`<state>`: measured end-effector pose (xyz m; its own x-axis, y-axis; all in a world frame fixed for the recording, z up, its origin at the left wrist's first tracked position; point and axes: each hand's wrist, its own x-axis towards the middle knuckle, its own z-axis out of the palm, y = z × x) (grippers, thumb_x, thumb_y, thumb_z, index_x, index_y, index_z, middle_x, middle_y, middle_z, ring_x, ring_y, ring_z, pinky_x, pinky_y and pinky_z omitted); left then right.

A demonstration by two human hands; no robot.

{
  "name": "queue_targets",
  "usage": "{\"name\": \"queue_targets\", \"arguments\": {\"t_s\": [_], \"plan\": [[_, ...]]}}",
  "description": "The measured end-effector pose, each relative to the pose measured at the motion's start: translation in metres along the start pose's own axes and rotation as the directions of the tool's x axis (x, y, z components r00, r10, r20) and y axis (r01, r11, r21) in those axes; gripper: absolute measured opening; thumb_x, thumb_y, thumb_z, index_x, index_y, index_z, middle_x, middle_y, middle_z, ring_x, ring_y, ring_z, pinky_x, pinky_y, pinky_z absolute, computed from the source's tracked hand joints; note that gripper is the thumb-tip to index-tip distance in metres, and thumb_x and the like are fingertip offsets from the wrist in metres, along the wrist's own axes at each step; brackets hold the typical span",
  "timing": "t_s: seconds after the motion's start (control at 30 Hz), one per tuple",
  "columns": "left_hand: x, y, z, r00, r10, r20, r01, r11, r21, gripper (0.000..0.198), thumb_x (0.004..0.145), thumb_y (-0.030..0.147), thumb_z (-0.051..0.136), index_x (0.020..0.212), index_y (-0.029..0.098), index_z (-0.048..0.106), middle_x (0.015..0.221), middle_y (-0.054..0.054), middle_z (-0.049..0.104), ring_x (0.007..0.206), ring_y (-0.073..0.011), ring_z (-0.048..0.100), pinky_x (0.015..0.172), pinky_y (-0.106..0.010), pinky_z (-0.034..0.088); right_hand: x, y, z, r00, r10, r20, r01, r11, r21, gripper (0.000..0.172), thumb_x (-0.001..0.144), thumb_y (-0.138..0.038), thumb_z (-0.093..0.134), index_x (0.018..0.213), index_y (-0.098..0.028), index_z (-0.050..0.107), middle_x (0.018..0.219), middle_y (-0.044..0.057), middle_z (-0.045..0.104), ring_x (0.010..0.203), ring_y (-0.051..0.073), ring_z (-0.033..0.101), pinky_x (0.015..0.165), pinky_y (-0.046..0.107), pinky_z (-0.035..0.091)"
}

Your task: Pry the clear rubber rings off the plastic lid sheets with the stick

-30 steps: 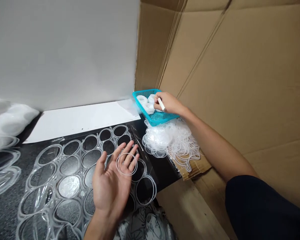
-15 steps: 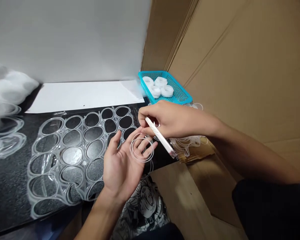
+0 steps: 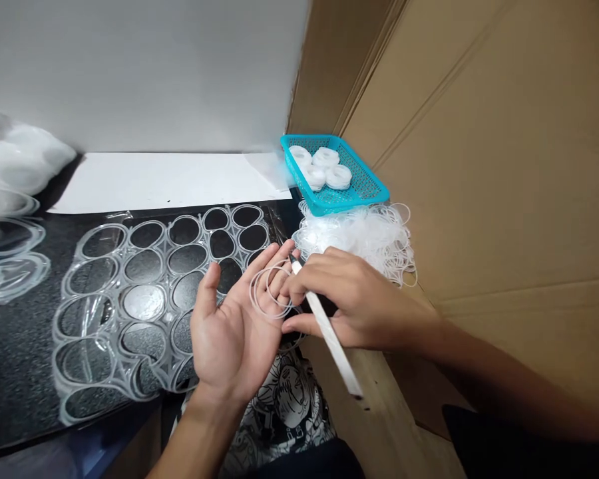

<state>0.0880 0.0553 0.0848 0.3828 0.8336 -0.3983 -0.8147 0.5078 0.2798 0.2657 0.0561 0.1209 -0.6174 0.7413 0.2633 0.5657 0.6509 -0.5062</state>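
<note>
My left hand (image 3: 242, 319) is palm up with its fingers stretched out. A few thin clear plastic rings (image 3: 253, 301) lie loosely overlapping across those fingers. In my right hand (image 3: 347, 293), a slim white-handled tool (image 3: 334, 342) is gripped, its dark narrow tip near the left fingertips. The tool's exact kind does not show. The right fingers meet the edge of the rings, and the right thumb sits below them. To the left, a clear sheet of joined rings (image 3: 167, 256) lies on the black speckled tabletop (image 3: 14, 359).
A blue mesh basket (image 3: 367, 183) with several stacks of white rings (image 3: 338, 176) stands at the back. In front of it is a heap of loose rings (image 3: 374, 233). White bundles (image 3: 24, 159) sit far left, by a white board (image 3: 180, 179). Cardboard (image 3: 504, 166) walls the right.
My right hand has moved down and right, swinging the tool so its dark tip shows by the left fingers. My left hand has shifted slightly left. The loose ring heap is now uncovered.
</note>
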Motion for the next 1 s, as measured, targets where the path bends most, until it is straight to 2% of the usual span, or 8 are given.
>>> {"name": "queue_targets", "arguments": {"t_s": [0.13, 0.3, 0.4, 0.5, 0.6, 0.73, 0.87, 1.0], "plan": [[0.001, -0.007, -0.005, 0.998, 0.067, 0.0, -0.067, 0.997, 0.042, 0.075, 0.102, 0.064, 0.035, 0.139, 0.005, 0.062, 0.145, -0.02, 0.064, 0.143, -0.0303, 0.055, 0.122, -0.043, 0.042, -0.006, -0.004, 0.031, 0.987, 0.14, -0.082, -0.136, 0.989, 0.053, 0.022, 0.092, -0.032, 0.078, 0.091, -0.021, 0.06, 0.092, 0.002, 0.073, 0.088, 0.019, 0.066, 0.082, 0.034, 0.047], [0.003, -0.014, -0.01, 0.987, 0.156, -0.031, -0.151, 0.981, 0.121, 0.073, 0.1, 0.067, 0.036, 0.135, 0.011, 0.066, 0.149, -0.017, 0.062, 0.147, -0.0303, 0.05, 0.127, -0.046, 0.034, -0.003, -0.013, 0.052, 0.964, 0.238, -0.114, -0.22, 0.964, 0.151, 0.014, 0.091, -0.014, 0.072, 0.09, -0.023, 0.061, 0.092, 0.0, 0.073, 0.088, 0.018, 0.065, 0.082, 0.032, 0.048], [0.008, -0.019, -0.014, 0.974, 0.221, -0.042, -0.21, 0.961, 0.177, 0.071, 0.098, 0.069, 0.039, 0.135, 0.014, 0.067, 0.15, -0.016, 0.061, 0.147, -0.0307, 0.05, 0.127, -0.048, 0.033, 0.006, -0.013, 0.039, 0.961, 0.271, -0.044, -0.255, 0.94, 0.225, 0.015, 0.087, -0.01, 0.07, 0.086, -0.023, 0.061, 0.087, -0.002, 0.072, 0.08, 0.015, 0.065, 0.074, 0.029, 0.048], [0.019, -0.021, -0.026, 0.919, 0.395, -0.022, -0.37, 0.878, 0.304, 0.056, 0.098, 0.061, 0.048, 0.131, 0.02, 0.069, 0.15, -0.013, 0.062, 0.148, -0.0289, 0.049, 0.129, -0.049, 0.03, 0.022, 0.011, -0.008, 0.93, 0.362, -0.072, -0.334, 0.908, 0.253, 0.009, 0.088, -0.018, 0.071, 0.084, -0.022, 0.065, 0.077, -0.004, 0.068, 0.064, 0.012, 0.058, 0.061, 0.027, 0.044], [0.028, -0.019, -0.044, 0.846, 0.528, 0.074, -0.476, 0.686, 0.55, 0.042, 0.097, 0.048, 0.059, 0.133, 0.028, 0.067, 0.152, -0.006, 0.06, 0.149, -0.0279, 0.047, 0.129, -0.051, 0.029, 0.038, 0.067, -0.075, 0.892, 0.371, -0.259, -0.339, 0.927, 0.161, 0.017, 0.08, -0.025, 0.08, 0.078, -0.02, 0.064, 0.076, -0.002, 0.067, 0.065, 0.012, 0.056, 0.061, 0.027, 0.042], [0.035, -0.02, -0.068, 0.84, 0.476, 0.259, -0.412, 0.249, 0.877, 0.041, 0.097, 0.047, 0.062, 0.136, 0.033, 0.065, 0.151, -0.006, 0.059, 0.143, -0.0315, 0.051, 0.123, -0.059, 0.036, 0.056, 0.165, -0.144, 0.851, 0.451, -0.269, -0.467, 0.884, 0.003, 0.024, 0.073, -0.026, 0.085, 0.082, -0.02, 0.063, 0.071, -0.001, 0.063, 0.063, 0.013, 0.053, 0.059, 0.027, 0.039], [0.037, -0.029, -0.084, 0.826, 0.321, 0.463, -0.442, -0.141, 0.886, 0.037, 0.098, 0.039, 0.06, 0.135, 0.032, 0.064, 0.156, -0.009, 0.052, 0.145, -0.0343, 0.049, 0.118, -0.064, 0.042, 0.07, 0.242, -0.163, 0.794, 0.534, -0.29, -0.59, 0.792, -0.157, 0.022, 0.073, -0.02, 0.08, 0.077, -0.021, 0.058, 0.069, -0.001, 0.061, 0.065, 0.015, 0.054, 0.061, 0.028, 0.039], [0.039, -0.034, -0.092, 0.797, 0.26, 0.545, -0.48, -0.272, 0.834, 0.04, 0.098, 0.034, 0.059, 0.138, 0.032, 0.062, 0.159, -0.011, 0.048, 0.145, -0.0372, 0.048, 0.113, -0.066, 0.048, 0.079, 0.273, -0.158, 0.844, 0.447, -0.296, -0.529, 0.785, -0.324, 0.015, 0.078, -0.019, 0.073, 0.078, -0.02, 0.058, 0.079, 0.004, 0.068, 0.071, 0.017, 0.058, 0.067, 0.029, 0.041]]}}
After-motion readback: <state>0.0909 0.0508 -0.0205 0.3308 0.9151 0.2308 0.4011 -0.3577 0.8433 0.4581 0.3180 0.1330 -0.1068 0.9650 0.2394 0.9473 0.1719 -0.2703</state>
